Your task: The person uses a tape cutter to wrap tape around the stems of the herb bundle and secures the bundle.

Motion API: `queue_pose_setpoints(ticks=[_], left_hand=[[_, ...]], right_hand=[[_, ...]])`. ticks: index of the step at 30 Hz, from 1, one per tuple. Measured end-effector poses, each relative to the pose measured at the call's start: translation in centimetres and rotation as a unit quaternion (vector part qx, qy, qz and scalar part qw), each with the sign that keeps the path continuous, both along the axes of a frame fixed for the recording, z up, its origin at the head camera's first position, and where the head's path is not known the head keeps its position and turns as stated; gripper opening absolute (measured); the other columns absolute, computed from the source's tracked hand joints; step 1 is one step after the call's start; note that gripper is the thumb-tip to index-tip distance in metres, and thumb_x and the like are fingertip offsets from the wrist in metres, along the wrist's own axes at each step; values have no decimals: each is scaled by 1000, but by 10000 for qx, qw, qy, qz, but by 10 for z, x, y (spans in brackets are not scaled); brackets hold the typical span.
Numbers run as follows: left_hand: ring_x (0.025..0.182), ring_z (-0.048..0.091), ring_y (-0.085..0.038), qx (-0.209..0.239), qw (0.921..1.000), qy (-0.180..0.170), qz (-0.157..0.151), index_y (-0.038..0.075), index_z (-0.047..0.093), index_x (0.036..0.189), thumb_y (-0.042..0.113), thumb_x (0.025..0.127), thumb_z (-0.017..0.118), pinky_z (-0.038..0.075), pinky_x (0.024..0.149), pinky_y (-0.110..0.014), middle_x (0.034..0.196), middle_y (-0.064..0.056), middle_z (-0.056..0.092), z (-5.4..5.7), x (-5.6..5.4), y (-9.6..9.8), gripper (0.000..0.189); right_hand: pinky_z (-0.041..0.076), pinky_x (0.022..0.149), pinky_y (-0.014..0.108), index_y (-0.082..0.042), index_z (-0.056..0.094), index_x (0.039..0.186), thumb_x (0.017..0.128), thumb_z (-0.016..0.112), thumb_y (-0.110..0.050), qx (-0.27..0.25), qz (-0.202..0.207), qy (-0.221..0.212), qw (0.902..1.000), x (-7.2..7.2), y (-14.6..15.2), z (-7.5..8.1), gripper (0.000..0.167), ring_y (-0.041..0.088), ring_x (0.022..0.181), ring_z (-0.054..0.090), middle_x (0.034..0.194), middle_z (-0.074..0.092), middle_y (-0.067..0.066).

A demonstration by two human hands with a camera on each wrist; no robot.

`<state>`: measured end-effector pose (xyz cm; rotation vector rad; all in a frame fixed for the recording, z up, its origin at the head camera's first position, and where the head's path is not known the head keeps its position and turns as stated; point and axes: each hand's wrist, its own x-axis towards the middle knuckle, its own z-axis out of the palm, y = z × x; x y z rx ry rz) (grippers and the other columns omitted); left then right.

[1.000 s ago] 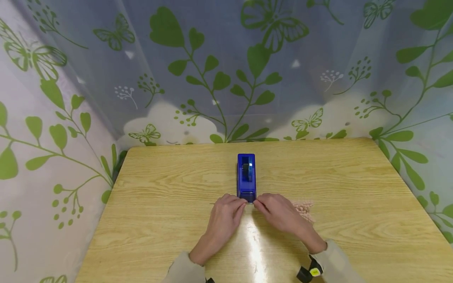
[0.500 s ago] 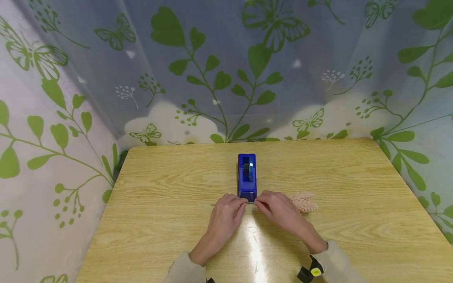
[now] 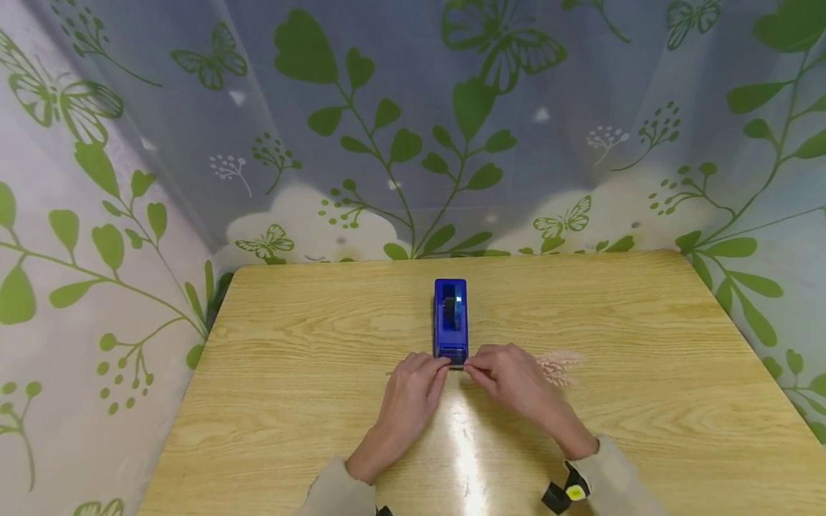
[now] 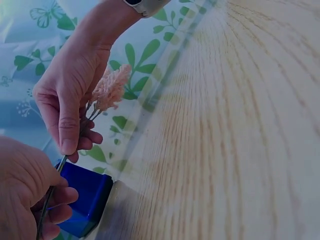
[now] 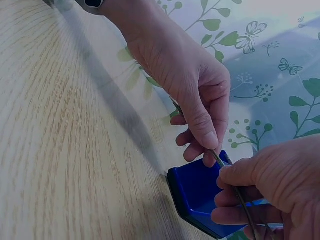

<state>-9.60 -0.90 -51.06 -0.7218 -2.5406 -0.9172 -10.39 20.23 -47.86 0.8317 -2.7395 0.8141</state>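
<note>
My left hand (image 3: 411, 393) pinches the thin dark stem (image 4: 46, 206) of a pink flower sprig between thumb and fingers. A short way along the same stem, my right hand (image 3: 513, 376) pinches it too, close to the fluffy pink flower heads (image 3: 560, 368). Those heads stick out past the right hand and show clearly as pink flowers (image 4: 111, 89) in the left wrist view. Both hands are at the front end of a blue tape dispenser (image 3: 449, 322), with the stem across its cutting end. Whether tape lies on the stem is hidden by the fingers.
A wood-grain table (image 3: 310, 322) bears the dispenser and spreads to both sides of the hands. Behind and beside it hangs a curtain (image 3: 413, 158) printed with green leaves and butterflies. A bright light reflection runs down the table's front middle.
The pink flower heads have turned and shifted slightly outward and up beyond the right hand. The right hand's knuckles have risen a little; the left hand and dispenser stay nearly in place.
</note>
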Motion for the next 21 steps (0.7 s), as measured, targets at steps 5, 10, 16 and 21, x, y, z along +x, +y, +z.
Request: queue_pose_setpoints(ticks=[5,10,16,21], left_hand=[[83,64,-16,-8,9999,-105,24,11,80,105,12,100,71,54,73,-32,90,1,73,0,-1,-1,10],[84,64,-16,7,9999,-75,68,12,80,104,13,99,73,54,72,-32,90,1,74,0,-1,-1,9],[84,66,-17,7,9999,-108,133,11,80,103,13,99,73,55,74,-34,90,1,74,2,-1,-1,9],[82,65,-16,36,9998,-120,160,11,80,102,12,98,74,55,74,-34,89,1,74,1,-2,-2,8]], right_hand=[[41,49,15,-8,83,94,94,77,-9,-24,-18,116,9999,-1,1,0,6,-3,57,49,76,70,-4],[42,50,14,-10,83,91,92,80,-8,-103,-108,449,9989,0,-1,-3,4,0,58,55,78,73,-3],[47,54,19,-11,83,87,87,84,-5,-79,-236,850,9961,-1,-3,-7,6,5,60,61,78,74,-2],[51,58,25,-10,83,87,86,85,-7,3,-275,1104,9935,-1,-5,-8,3,7,61,62,78,74,-3]])
